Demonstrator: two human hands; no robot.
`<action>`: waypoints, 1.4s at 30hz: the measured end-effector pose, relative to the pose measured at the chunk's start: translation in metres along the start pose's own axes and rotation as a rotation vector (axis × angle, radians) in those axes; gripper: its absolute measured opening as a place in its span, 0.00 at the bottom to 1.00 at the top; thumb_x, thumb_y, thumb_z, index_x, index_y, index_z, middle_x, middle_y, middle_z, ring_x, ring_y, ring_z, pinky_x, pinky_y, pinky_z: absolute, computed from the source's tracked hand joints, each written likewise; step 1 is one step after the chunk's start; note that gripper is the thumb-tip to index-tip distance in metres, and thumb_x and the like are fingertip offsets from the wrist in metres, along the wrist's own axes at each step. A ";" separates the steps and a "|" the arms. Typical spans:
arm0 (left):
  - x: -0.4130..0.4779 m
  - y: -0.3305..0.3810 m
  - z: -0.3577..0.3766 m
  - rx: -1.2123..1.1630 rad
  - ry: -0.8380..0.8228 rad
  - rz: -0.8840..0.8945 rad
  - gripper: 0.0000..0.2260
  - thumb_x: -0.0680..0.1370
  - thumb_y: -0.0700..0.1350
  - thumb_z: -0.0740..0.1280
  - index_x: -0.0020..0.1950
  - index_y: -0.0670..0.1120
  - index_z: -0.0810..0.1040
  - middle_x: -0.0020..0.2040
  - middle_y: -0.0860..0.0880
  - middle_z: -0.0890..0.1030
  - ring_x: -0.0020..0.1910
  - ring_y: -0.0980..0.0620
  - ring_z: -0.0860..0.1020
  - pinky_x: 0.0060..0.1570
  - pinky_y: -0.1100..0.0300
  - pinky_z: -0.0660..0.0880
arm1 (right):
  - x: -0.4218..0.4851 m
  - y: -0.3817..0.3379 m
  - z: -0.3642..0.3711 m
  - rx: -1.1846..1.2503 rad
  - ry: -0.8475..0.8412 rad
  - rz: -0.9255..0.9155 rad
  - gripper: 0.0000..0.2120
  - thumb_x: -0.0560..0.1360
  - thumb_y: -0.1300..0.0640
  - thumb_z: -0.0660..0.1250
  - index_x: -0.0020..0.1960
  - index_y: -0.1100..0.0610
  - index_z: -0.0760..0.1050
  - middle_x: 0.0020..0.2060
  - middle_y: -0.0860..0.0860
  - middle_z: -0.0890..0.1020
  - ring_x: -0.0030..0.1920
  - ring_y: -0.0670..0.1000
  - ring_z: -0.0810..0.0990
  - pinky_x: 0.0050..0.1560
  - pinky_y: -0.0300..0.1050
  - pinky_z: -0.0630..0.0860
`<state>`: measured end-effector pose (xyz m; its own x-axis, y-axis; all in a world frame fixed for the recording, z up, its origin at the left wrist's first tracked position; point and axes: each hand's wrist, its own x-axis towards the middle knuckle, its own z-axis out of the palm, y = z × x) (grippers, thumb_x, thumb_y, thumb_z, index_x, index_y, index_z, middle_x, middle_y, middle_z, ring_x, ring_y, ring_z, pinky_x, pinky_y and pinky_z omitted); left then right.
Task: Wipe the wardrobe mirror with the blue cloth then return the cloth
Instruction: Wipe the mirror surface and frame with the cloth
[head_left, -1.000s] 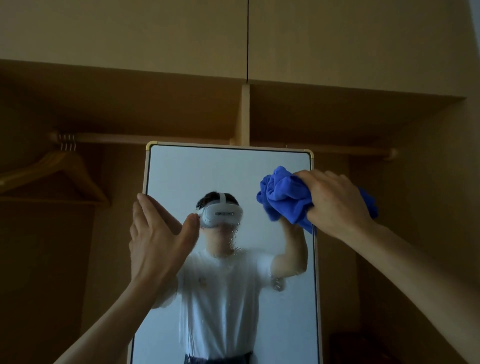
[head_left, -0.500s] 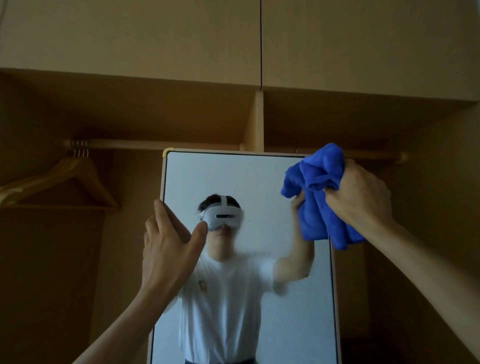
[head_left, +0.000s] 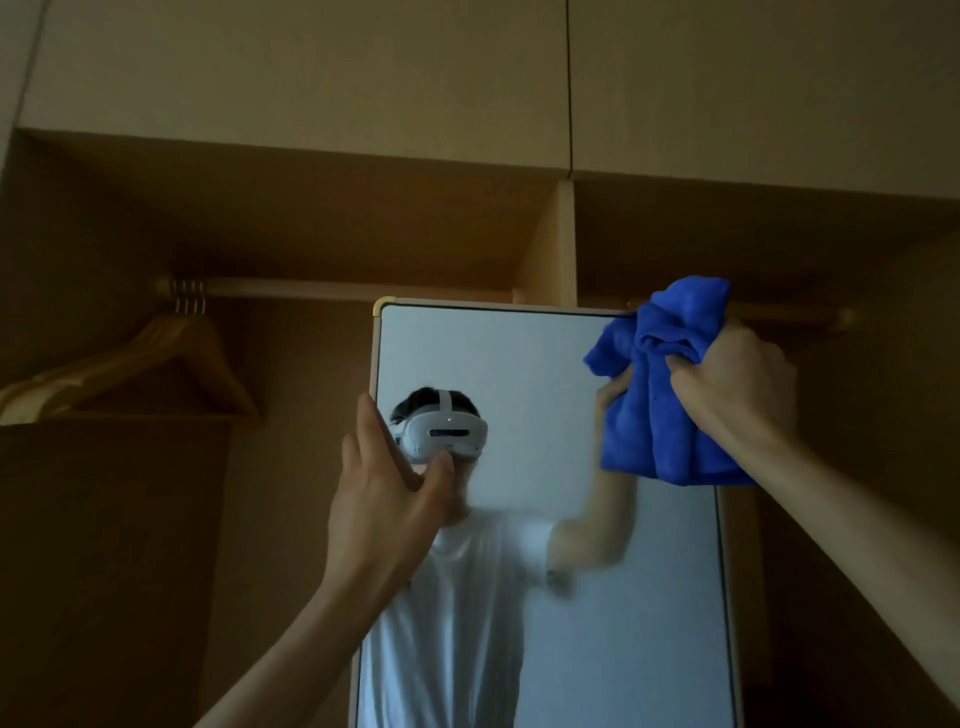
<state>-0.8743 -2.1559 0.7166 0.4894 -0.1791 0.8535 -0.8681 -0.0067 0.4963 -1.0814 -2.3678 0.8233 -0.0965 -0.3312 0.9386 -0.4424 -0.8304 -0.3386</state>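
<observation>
The tall wardrobe mirror (head_left: 519, 374) with a pale frame stands upright in front of me inside an open wooden wardrobe. My right hand (head_left: 732, 384) grips a bunched blue cloth (head_left: 660, 384) and presses it against the mirror's top right corner, covering that corner. My left hand (head_left: 387, 499) rests on the mirror's left edge, fingers spread and thumb on the glass. The glass reflects a person in a white shirt with a raised arm.
A wooden rail (head_left: 322, 288) runs across the wardrobe behind the mirror's top. Wooden hangers (head_left: 156, 364) hang at the far left. A vertical divider (head_left: 556, 249) rises above the mirror. Closed cabinet doors (head_left: 311, 78) fill the top.
My right hand has carried the blue cloth upward along the mirror's right side to the top corner. My left hand keeps its hold on the left edge.
</observation>
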 end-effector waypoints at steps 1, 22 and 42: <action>0.000 0.000 -0.001 -0.005 -0.010 0.006 0.42 0.79 0.60 0.67 0.83 0.55 0.42 0.79 0.50 0.60 0.56 0.61 0.66 0.47 0.62 0.66 | 0.000 -0.005 0.001 -0.014 -0.011 -0.007 0.12 0.75 0.51 0.71 0.43 0.51 0.68 0.30 0.43 0.71 0.27 0.40 0.68 0.27 0.34 0.58; -0.003 -0.002 -0.026 -0.278 -0.161 -0.070 0.32 0.75 0.57 0.54 0.80 0.60 0.56 0.68 0.58 0.72 0.55 0.61 0.76 0.60 0.48 0.75 | -0.041 -0.185 0.042 0.067 -0.160 -0.234 0.09 0.74 0.54 0.70 0.44 0.57 0.72 0.30 0.47 0.69 0.27 0.46 0.66 0.26 0.40 0.58; -0.012 -0.031 -0.033 -0.637 -0.265 -0.170 0.24 0.80 0.63 0.50 0.77 0.65 0.64 0.70 0.61 0.76 0.66 0.64 0.75 0.67 0.58 0.69 | -0.067 -0.187 0.030 -0.139 -0.293 -0.844 0.13 0.73 0.60 0.68 0.56 0.54 0.75 0.50 0.50 0.78 0.50 0.55 0.75 0.47 0.48 0.65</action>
<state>-0.8509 -2.1210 0.6963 0.5064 -0.4607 0.7289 -0.5244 0.5065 0.6844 -0.9649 -2.2036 0.8215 0.5316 0.2474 0.8100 -0.3684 -0.7936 0.4842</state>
